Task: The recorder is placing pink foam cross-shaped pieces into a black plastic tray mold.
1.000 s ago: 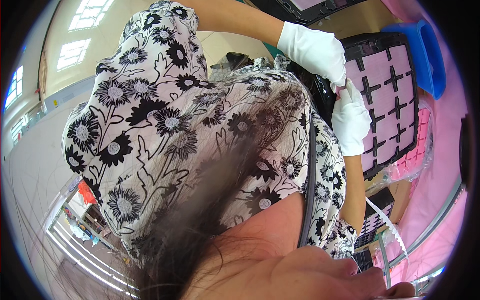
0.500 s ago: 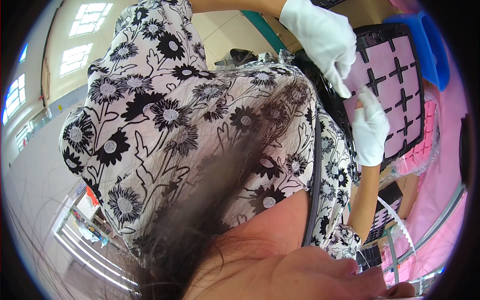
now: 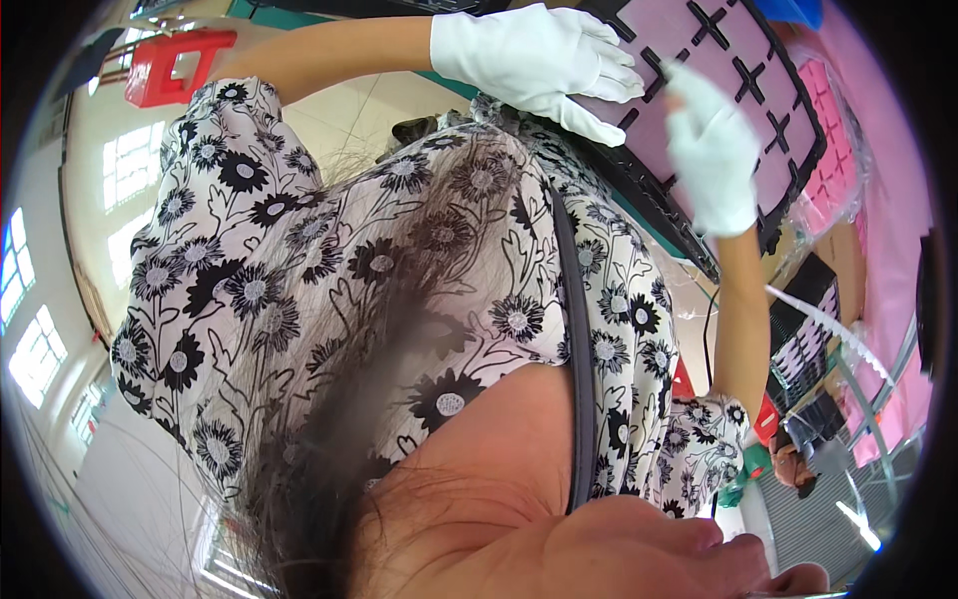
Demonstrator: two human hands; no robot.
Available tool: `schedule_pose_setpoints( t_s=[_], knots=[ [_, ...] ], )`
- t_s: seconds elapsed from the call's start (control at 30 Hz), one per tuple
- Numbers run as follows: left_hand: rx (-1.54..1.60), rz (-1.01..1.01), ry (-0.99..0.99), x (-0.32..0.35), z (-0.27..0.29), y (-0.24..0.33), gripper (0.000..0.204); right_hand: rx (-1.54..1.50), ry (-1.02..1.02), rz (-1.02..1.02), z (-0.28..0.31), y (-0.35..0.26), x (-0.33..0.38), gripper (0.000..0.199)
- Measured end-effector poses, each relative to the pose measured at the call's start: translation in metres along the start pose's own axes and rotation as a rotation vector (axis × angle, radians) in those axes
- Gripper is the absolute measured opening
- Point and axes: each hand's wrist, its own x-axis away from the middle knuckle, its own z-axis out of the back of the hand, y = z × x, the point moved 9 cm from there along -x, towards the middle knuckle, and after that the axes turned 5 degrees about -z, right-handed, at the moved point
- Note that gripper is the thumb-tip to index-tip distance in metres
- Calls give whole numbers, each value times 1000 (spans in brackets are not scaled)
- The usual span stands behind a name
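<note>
A black tray (image 3: 811, 150) in front of me has a pink surface (image 3: 731, 48) with black cross-shaped pieces across it. My left hand (image 3: 534, 65), in a white glove, lies over the tray's near edge. Its fingers are stretched out over the pink, and nothing shows in it. My right hand (image 3: 717, 165), also white-gloved, is above the pink surface with its fingers toward the left hand. A bare fingertip sticks out of the right glove. Motion smears the right fingers, so their grip, and anything small between them, cannot be made out.
Beside the tray lies a pink piece with crosses in clear plastic (image 3: 830, 150). A blue container (image 3: 796, 10) shows at the top edge. More black trays (image 3: 806, 314) and a white strip (image 3: 833, 324) are at the right. Elsewhere appear a red plastic stool (image 3: 180, 65) and another person (image 3: 793, 467).
The left hand has gone from closed fingers close to the right hand to lying with fingers outstretched at the tray's edge. The right hand still hovers over the pink. The whole view has shifted.
</note>
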Motion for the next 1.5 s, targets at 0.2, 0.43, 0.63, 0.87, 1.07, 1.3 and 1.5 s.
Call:
schedule_pose_setpoints(
  t_s=[0.2, 0.43, 0.63, 0.87, 1.07, 1.3, 1.5],
  knots=[
    [-90, 62, -28, -4, -10, 2, 70, -61, 245, -517, 29, 20, -42, 27],
    [-35, 118, -30, -3, 8, 5, 66, 303, 313, -441, 66, 64, 80, 39],
    [-27, 119, -1, 4, 18, 9, 61, 475, -66, -583, 51, 68, 124, 35],
    [129, 347, 166, -13, 64, -25, 51, 299, 299, -497, 72, 89, 38, 40],
    [-255, 336, 164, -17, 47, -61, 70, 502, 96, -659, 60, 111, 35, 56],
    [-323, 329, 154, -10, 41, -46, 77, 642, -59, -853, 56, 97, 68, 64],
    [-237, 287, 186, 17, 56, -11, 69, 640, -83, -818, 64, 63, 105, 60]
  ],
)
